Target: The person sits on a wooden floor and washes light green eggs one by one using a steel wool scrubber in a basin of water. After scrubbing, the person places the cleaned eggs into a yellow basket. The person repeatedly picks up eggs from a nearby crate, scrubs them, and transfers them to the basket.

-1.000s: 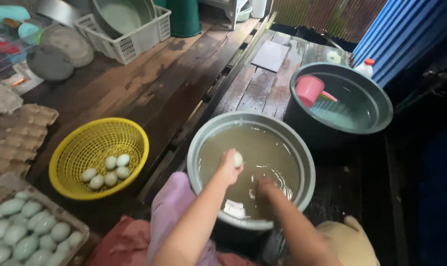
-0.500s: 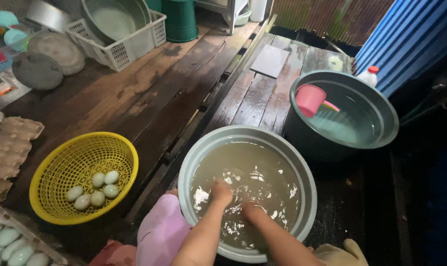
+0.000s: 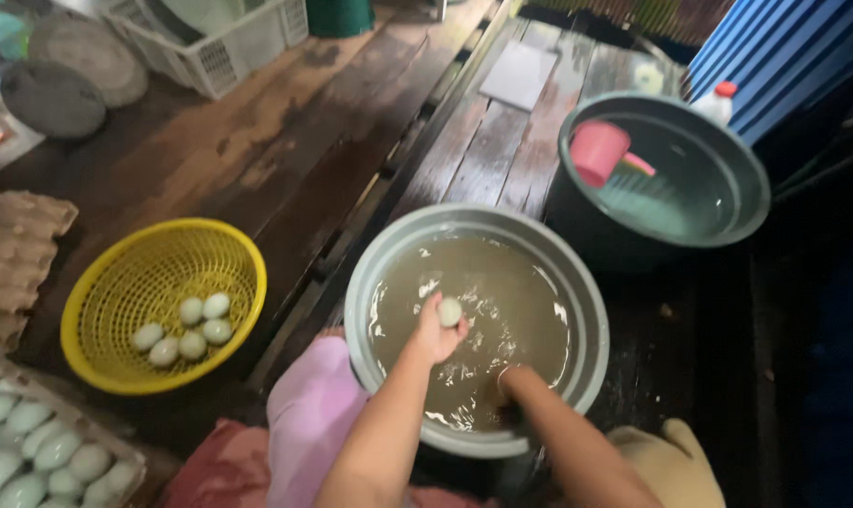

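The right hand (image 3: 506,390) was sunk in murky water, its fingers hidden. The left hand (image 3: 434,331) pinched a pale egg (image 3: 451,311) above the round grey basin (image 3: 370,282). Further left sat a yellow plastic basket (image 3: 106,292); beyond, a dark green tub (image 3: 727,212).
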